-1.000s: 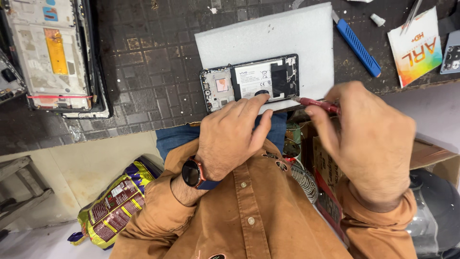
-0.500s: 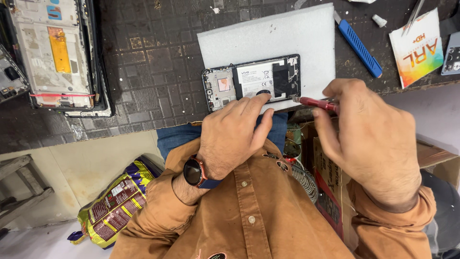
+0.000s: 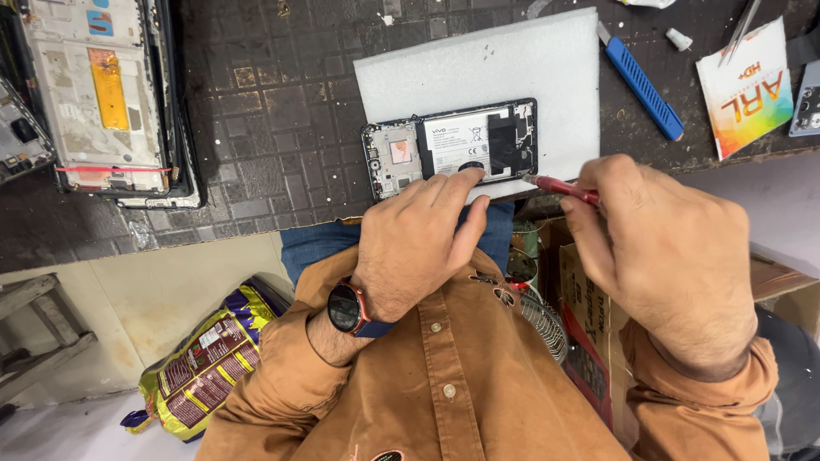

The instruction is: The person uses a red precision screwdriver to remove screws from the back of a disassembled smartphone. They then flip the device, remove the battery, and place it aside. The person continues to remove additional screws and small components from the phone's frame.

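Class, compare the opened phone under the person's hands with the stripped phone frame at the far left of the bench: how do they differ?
The opened phone lies crosswise on white foam, steadied by the left hand, with the right hand bringing a red tool to its edge. The stripped frame lies lengthwise on the dark mat, untouched. The frame shows an orange strip; the phone shows a white-labelled battery. Both lie open, insides up.

Dark tiled workbench (image 3: 282, 119) carries white foam pad (image 3: 478, 68); blue knife (image 3: 642, 85); dismantled screen frame (image 3: 102, 94); colourful card (image 3: 745, 90).

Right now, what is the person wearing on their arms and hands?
Both arms are in long rust-brown shirt sleeves, matching a buttoned shirt front. The left hand is bare, with a round dark-faced watch in a reddish case at the wrist. The right hand is bare, no watch visible.
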